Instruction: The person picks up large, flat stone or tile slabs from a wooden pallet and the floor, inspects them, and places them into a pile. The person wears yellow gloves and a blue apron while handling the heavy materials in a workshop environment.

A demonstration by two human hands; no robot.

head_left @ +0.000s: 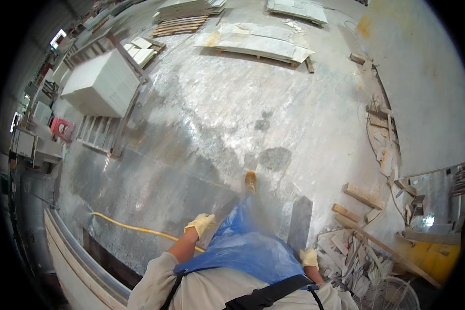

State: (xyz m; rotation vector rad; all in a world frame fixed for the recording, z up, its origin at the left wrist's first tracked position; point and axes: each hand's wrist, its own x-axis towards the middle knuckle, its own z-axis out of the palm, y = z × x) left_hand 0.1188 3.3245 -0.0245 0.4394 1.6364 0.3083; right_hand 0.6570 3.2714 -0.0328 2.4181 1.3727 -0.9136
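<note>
My left hand (200, 223), in a pale yellow glove, hangs in front of me beside my blue apron (258, 243). Its fingers look loosely curled, with nothing visible in them. Beneath that arm a yellow hose (134, 226) runs across the wet floor. At my right side hangs my right hand (308, 257), gloved the same way; its fingers are too small and partly hidden to read. Close by it, a dark grey strip (300, 219) extends forward along the floor, and I cannot tell whether they touch. One tan shoe (250, 182) shows ahead of the apron.
Wooden blocks (364, 196) and broken stone pieces (349, 253) lie at right, near a fan guard (387, 295) and a yellow object (431, 261). White slabs (263, 42) rest low ahead. A white block stack (102, 85) stands left on a metal frame, past a red stool (62, 129).
</note>
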